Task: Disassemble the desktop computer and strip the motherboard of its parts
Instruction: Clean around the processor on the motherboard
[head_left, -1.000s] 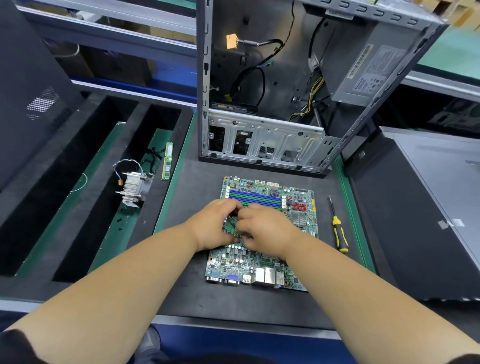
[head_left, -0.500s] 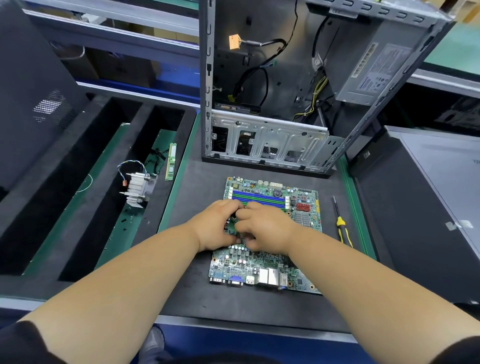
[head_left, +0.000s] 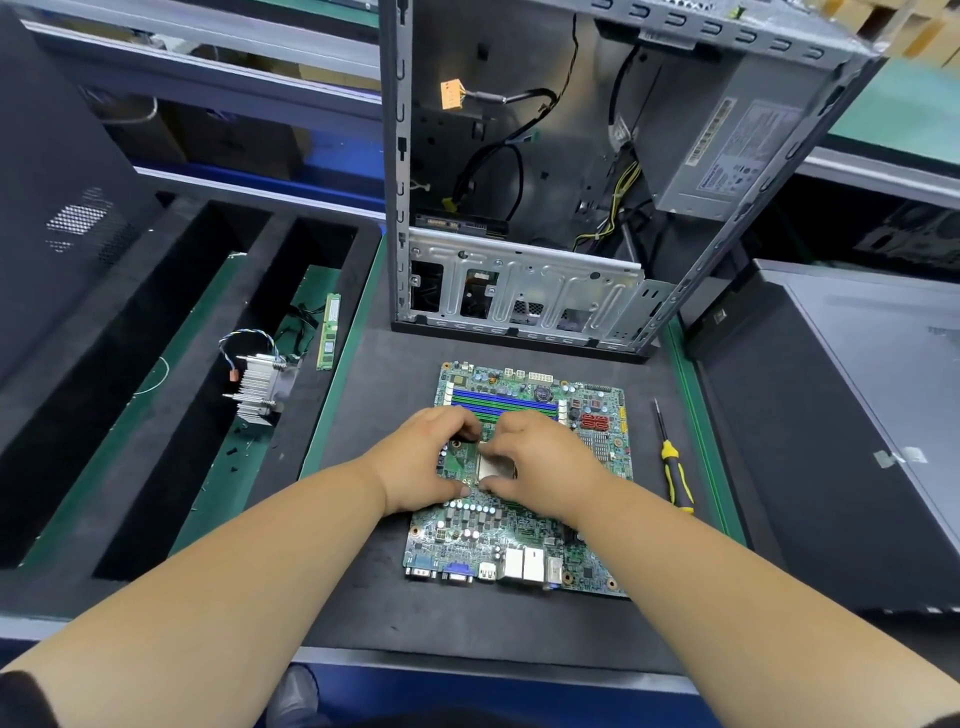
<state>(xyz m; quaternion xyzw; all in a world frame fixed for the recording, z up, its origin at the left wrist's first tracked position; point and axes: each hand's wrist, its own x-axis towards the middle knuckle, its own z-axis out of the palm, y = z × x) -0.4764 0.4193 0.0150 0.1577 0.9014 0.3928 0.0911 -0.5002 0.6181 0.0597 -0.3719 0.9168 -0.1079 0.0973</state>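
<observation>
The green motherboard (head_left: 519, 530) lies flat on the black mat, its port row toward me. Both my hands are over its middle. My left hand (head_left: 423, 467) curls thumb and fingers at the left edge of the silver CPU (head_left: 491, 465) in its socket. My right hand (head_left: 548, 465) pinches the same CPU from the right, thumb near and fingers far. Only a strip of the CPU shows between them. The opened computer case (head_left: 519, 291) stands upright behind the board, with the power supply (head_left: 727, 140) and loose cables inside.
A yellow-handled screwdriver (head_left: 672, 462) lies right of the board. In the left tray slots sit a finned heatsink (head_left: 260, 387) with its wires and a RAM stick (head_left: 328, 332). A dark side panel (head_left: 62, 182) leans at far left; another dark case (head_left: 831, 415) lies at right.
My hands have drawn slightly apart over the socket, so the silver CPU now shows between them. The board has stayed in place.
</observation>
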